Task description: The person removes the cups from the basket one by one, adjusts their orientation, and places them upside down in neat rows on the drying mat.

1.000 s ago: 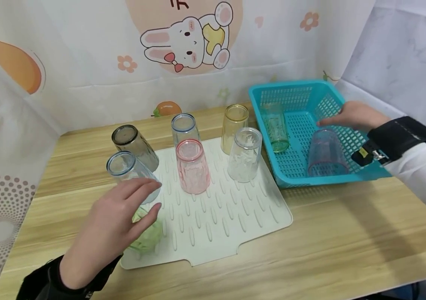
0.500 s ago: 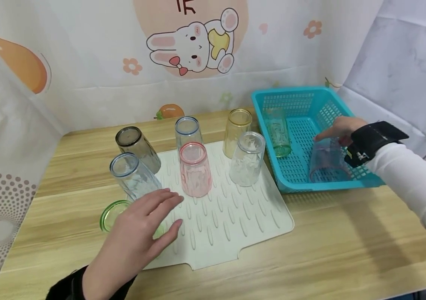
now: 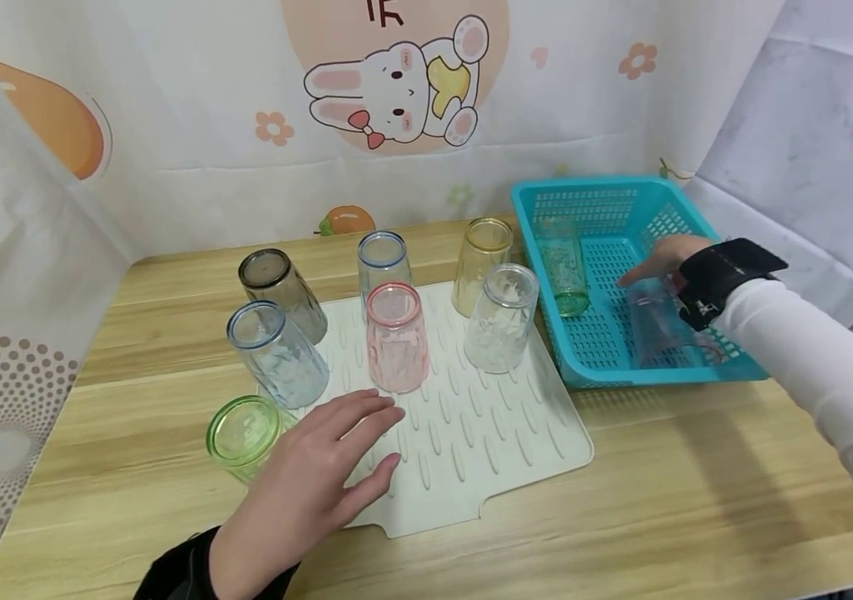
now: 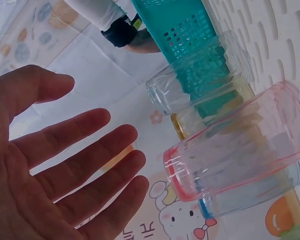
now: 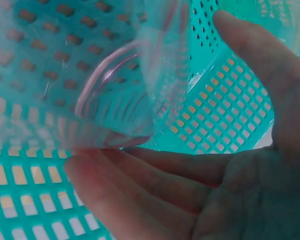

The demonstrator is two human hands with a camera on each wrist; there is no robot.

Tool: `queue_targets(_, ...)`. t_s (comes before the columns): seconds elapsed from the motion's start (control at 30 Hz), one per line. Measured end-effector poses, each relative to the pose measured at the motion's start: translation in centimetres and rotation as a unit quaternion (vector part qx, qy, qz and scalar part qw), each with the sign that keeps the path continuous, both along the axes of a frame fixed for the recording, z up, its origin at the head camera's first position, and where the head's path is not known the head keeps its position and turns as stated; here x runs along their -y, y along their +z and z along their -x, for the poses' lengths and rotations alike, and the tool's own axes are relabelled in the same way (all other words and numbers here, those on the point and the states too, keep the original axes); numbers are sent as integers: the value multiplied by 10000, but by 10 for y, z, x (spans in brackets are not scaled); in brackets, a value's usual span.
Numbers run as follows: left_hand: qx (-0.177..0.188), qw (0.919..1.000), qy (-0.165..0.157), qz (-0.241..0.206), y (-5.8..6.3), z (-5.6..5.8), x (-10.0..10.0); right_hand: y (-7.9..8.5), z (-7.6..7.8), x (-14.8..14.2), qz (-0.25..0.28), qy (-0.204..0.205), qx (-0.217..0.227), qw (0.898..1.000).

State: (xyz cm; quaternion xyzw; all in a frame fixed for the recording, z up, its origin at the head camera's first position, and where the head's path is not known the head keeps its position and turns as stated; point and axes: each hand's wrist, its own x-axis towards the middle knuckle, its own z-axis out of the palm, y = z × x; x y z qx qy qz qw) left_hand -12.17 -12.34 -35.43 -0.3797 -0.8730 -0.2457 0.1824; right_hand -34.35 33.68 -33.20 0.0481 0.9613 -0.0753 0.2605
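Over the near left part of the white ridged mat (image 3: 464,492), my left hand (image 3: 313,479) is spread with nothing in it. Beside it a green glass (image 3: 244,432) stands upside down, partly hidden by the hand. A pink glass (image 3: 398,346) stands just beyond the fingertips. Inside the turquoise basket (image 3: 659,377), my right hand (image 3: 668,255) is at a pale pinkish glass (image 3: 651,329) lying on its side. In the right wrist view, fingers (image 5: 155,175) lie along the lower side of this glass (image 5: 115,95), while the thumb (image 5: 255,40) stands apart from it.
More upturned glasses stand on the mat: light blue (image 3: 279,358), smoky grey (image 3: 287,300), blue-rimmed (image 3: 384,260), yellow (image 3: 480,267) and clear (image 3: 501,325). A green-tinted glass (image 3: 564,267) lies at the basket's left side. A printed curtain (image 3: 208,200) closes off the back.
My left hand has drawn right and nearer, away from the green glass, which shows more fully. My right hand has reached lower onto the pinkish glass, which has shifted slightly in the basket.
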Motion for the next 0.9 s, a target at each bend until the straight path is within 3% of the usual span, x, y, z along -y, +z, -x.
queue_targets(0.17, 61, 9999, 25, 85, -2, -1, 1, -9, 5, 14, -80, -37, -80, 9999)
queue_targets(0.43, 279, 9993, 135, 207, -7, -2, 3, -17, 4, 24, -448, 352, 180, 9982)
queue_targets(0.57, 395, 9989, 184, 181, -13, -2, 4, -25, 7, 29, -599, 301, 300, 9973)
queue_targets(0.8, 605, 9980, 83, -163, -25, 2, 3, -33, 2, 34, -992, 367, -162, 9943)
queue_targets(0.9, 705, 9972, 130, -202, -30, 4, 3, -31, -3, 35, -930, 354, -287, 9946)
